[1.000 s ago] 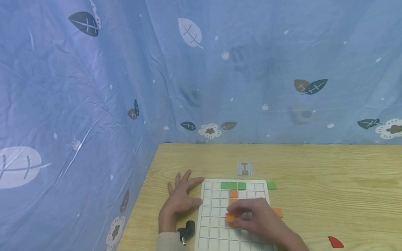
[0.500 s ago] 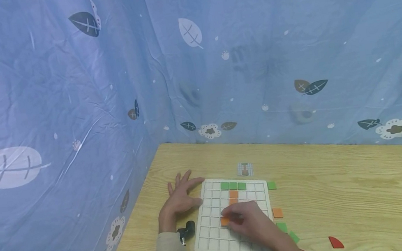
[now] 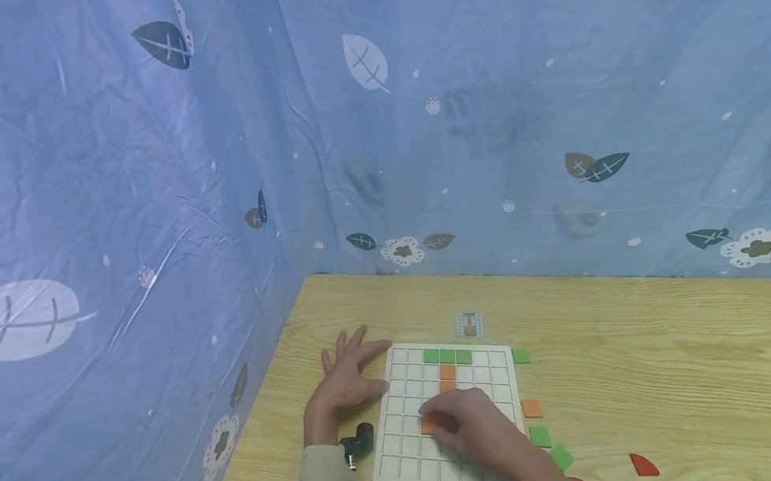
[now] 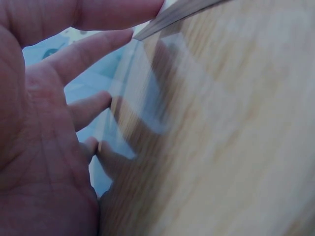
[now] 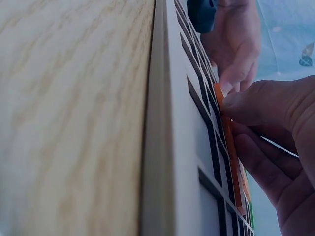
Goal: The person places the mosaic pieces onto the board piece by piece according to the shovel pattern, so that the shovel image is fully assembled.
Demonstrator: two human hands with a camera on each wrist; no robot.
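My left hand [image 3: 346, 381] lies at the left side of a pale grid board [image 3: 400, 467], fingers spread. Its thumb and index fingertip touch the board's edge, also visible as a rim [image 4: 184, 11] in the left wrist view. Low over the grid, my right hand [image 3: 476, 427] pinches an orange square tile [image 3: 427, 424]. In the right wrist view the thumb presses on an orange tile [image 5: 219, 94] at the board's surface, fingers curled close beside it. Three green tiles [image 3: 447, 356] sit in the top row, with orange tiles [image 3: 447, 377] below the middle one; the hand hides part of that column.
Behind the board lies a small pattern card [image 3: 470, 324]. Along its right side are a green tile [image 3: 521, 355], an orange tile [image 3: 531, 408] and more green tiles [image 3: 539, 436]. Red quarter-round pieces [image 3: 643, 464] lie further right. A black device [image 3: 358, 442] is by the left wrist.
My right hand has shifted left and slightly toward me with the orange tile, lowering it to the grid. Green tiles and a red piece beside the board came into view. My left hand stayed still.
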